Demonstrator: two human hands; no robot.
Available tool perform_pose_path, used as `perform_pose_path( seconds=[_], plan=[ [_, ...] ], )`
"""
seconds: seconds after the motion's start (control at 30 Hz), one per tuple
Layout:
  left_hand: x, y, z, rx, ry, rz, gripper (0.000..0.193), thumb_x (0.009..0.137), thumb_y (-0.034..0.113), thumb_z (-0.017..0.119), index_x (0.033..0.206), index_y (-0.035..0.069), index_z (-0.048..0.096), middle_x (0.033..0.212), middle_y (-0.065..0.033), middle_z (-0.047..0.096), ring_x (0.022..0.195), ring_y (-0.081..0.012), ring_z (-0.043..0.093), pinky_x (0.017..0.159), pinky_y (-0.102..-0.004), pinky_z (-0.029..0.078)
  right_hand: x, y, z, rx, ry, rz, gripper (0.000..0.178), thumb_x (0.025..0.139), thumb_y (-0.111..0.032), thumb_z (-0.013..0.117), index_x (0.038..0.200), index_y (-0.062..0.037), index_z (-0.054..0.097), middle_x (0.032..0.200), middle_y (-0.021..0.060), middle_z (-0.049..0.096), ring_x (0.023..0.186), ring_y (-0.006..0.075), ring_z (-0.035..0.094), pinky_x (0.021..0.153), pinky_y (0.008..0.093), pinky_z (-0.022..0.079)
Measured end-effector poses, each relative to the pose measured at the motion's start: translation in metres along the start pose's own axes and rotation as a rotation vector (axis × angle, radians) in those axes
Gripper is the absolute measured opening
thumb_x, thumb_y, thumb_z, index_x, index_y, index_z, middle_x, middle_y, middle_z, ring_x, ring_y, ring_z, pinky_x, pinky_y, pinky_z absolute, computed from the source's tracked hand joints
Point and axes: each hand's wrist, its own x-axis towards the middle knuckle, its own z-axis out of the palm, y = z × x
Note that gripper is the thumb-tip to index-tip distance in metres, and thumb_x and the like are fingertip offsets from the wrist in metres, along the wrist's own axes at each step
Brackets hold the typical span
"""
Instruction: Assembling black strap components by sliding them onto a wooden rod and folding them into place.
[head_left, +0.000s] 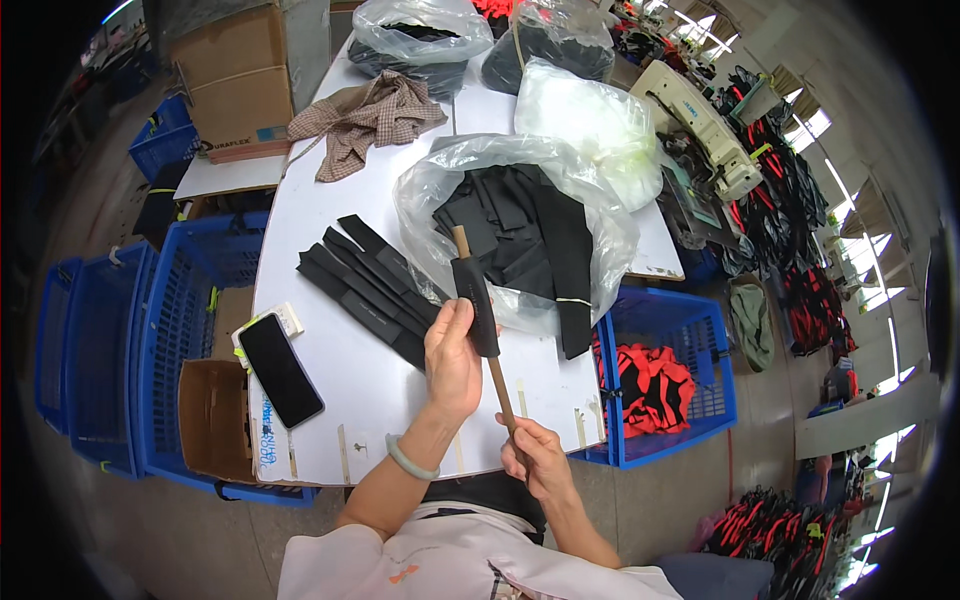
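Note:
My left hand (pixel 453 362) is closed round a short black fabric sleeve (pixel 474 305), which is bunched on a thin brown wooden stick (pixel 501 388). The stick's upper end sticks out above the sleeve. Lower down, my right hand (pixel 538 460) grips the stick near its bottom end. Left of my hands, several flat black fabric strips (pixel 370 285) lie fanned out on the white table (pixel 355 405). Just beyond the stick, an open clear plastic bag (pixel 415 190) holds many black fabric pieces (pixel 500 225), one long piece hanging over its near rim.
A black phone (pixel 281 370) leans at the table's left edge. A checked cloth (pixel 375 118), a stuffed white bag (pixel 575 110) and more filled bags sit farther back. Blue crates (pixel 200 330) flank the left side; another crate (pixel 720 375) with red-black fabric stands right, below a sewing machine (pixel 700 130).

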Motion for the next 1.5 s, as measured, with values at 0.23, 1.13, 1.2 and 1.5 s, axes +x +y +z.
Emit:
perform_pose_path(
  seconds=[0.23, 1.13, 1.2, 1.5],
  plan=[
    [0.005, -0.016, -0.004, 0.353, 0.152, 0.250, 0.027, 0.096, 0.020, 0.049, 0.077, 0.002, 0.056, 0.071, 0.0078, 0.046, 0.068, -0.0009, 0.033, 0.060, -0.0177, 0.030, -0.003, 0.005, -0.002, 0.154, 0.079, 0.014, 0.033, 0.092, -0.019, 0.053, 0.116, 0.0030, 0.056, 0.052, 0.0028, 0.045, 0.041, 0.0083, 0.035, 0.038, 0.0204, 0.025],
    [0.044, 0.051, -0.092, 1.367, -0.120, 0.307, 0.023, 0.091, 0.014, 0.048, 0.104, -0.003, 0.057, 0.091, -0.0132, 0.062, 0.081, -0.0247, 0.061, 0.073, -0.0279, 0.045, 0.092, -0.003, -0.050, -1.333, 0.422, -0.691, 0.019, 0.079, -0.014, 0.066, 0.097, -0.0111, 0.070, 0.068, 0.0086, 0.058, 0.057, 0.0231, 0.057, 0.054, 0.0334, 0.044],
    [0.045, 0.045, -0.096, 1.536, -0.047, 0.424, 0.024, 0.091, 0.017, 0.047, 0.101, 0.000, 0.059, 0.106, -0.0119, 0.060, 0.106, -0.0274, 0.053, 0.095, -0.0382, 0.034, 0.081, -0.001, -0.052, -1.291, 0.360, -0.623, 0.017, 0.079, -0.015, 0.066, 0.095, -0.0111, 0.071, 0.068, 0.0078, 0.058, 0.057, 0.0243, 0.057, 0.054, 0.0341, 0.044],
    [0.050, 0.040, -0.147, 1.721, 0.220, 0.611, 0.023, 0.093, 0.018, 0.044, 0.099, 0.003, 0.060, 0.121, -0.0047, 0.055, 0.129, -0.0250, 0.034, 0.109, -0.0513, 0.004, 0.083, 0.011, -0.049, -1.285, 0.551, -0.705, 0.018, 0.078, -0.012, 0.066, 0.095, -0.0101, 0.071, 0.071, 0.0065, 0.057, 0.066, 0.0214, 0.058, 0.058, 0.0336, 0.045]
  ],
)
